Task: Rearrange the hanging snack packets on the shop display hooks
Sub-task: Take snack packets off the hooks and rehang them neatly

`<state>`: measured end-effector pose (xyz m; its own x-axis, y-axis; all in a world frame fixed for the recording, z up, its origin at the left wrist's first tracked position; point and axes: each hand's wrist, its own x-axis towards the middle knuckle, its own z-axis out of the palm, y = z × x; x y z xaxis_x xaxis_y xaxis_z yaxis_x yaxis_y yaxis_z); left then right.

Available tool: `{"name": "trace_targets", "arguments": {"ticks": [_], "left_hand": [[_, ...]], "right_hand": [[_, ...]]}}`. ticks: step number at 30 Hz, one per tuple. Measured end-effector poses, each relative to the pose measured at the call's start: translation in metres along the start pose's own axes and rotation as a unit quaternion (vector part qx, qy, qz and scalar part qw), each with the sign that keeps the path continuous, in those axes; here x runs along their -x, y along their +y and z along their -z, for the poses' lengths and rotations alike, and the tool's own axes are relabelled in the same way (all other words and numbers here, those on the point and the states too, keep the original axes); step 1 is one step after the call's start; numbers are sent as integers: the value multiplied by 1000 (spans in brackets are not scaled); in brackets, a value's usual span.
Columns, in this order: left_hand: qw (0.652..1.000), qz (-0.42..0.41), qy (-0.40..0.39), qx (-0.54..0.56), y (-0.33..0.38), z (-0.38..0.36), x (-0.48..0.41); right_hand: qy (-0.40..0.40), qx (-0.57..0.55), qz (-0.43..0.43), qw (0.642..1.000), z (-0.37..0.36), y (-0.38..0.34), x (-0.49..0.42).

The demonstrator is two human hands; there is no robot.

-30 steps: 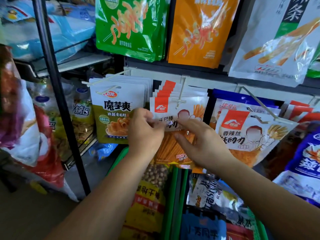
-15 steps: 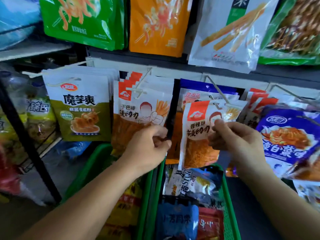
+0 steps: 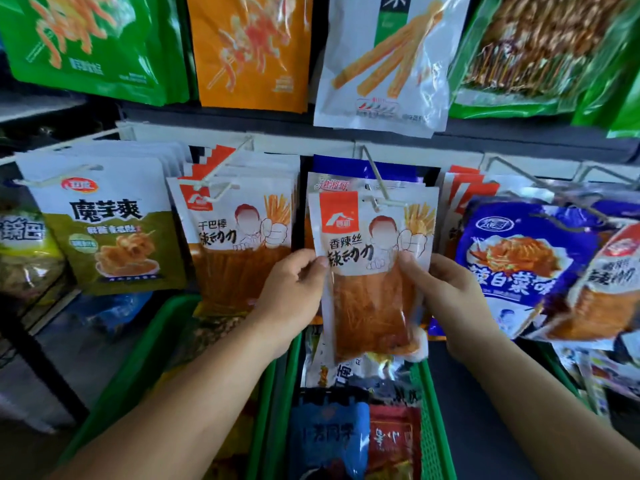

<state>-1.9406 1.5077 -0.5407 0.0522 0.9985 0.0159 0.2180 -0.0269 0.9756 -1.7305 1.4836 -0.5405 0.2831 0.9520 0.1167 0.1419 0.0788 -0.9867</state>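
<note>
A white and orange snack packet [image 3: 372,271] with a red logo hangs at the front of a metal display hook [image 3: 375,183]. My left hand [image 3: 294,292] pinches its left edge with thumb on the front. My right hand [image 3: 446,292] grips its right edge, thumb across the clear window. Behind it on the same hook hang a similar packet and a blue one. To the left hangs a stack of matching orange stick packets [image 3: 239,244] on a white hook [image 3: 221,174], and further left olive-green packets [image 3: 110,230].
Blue cabbage snack packets [image 3: 519,258] hang at the right. Larger green, orange and white bags [image 3: 381,64] hang on the row above. Green plastic baskets [image 3: 277,393] holding more packets stand below my arms. A black shelf frame [image 3: 38,368] stands at the lower left.
Both hands have moved right from the stick packet stack onto the front packet of the neighbouring hook, which now hangs straight between them. The view has shifted right and closer.
</note>
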Motion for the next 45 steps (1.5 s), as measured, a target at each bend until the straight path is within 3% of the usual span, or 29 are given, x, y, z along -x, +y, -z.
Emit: {"name": "trace_targets", "arguments": {"ticks": [4,8,12,19,32,36,40,45], "left_hand": [[1000,12,7,27,3,0,4],[999,2,14,32,6,5,11],[998,2,-14,55,9,10,16],[989,-73,-73,103,21,17,24],[990,-45,-31,126,31,15,43],[993,-57,-34,96,32,17,42],[990,-49,-135,15,30,18,47],[996,-32,-87,14,18,8,49]], "right_hand": [[-59,-55,-34,996,0,-7,4],[-79,-60,-10,995,-2,-6,7],[-79,-62,-2,995,-4,-8,8],[-125,-120,8,985,-3,-24,16],[-128,-81,18,988,4,-41,41],[-142,-86,10,986,10,-42,41],[-129,-70,10,989,23,-40,40],[-114,-47,6,992,28,-36,44]]}}
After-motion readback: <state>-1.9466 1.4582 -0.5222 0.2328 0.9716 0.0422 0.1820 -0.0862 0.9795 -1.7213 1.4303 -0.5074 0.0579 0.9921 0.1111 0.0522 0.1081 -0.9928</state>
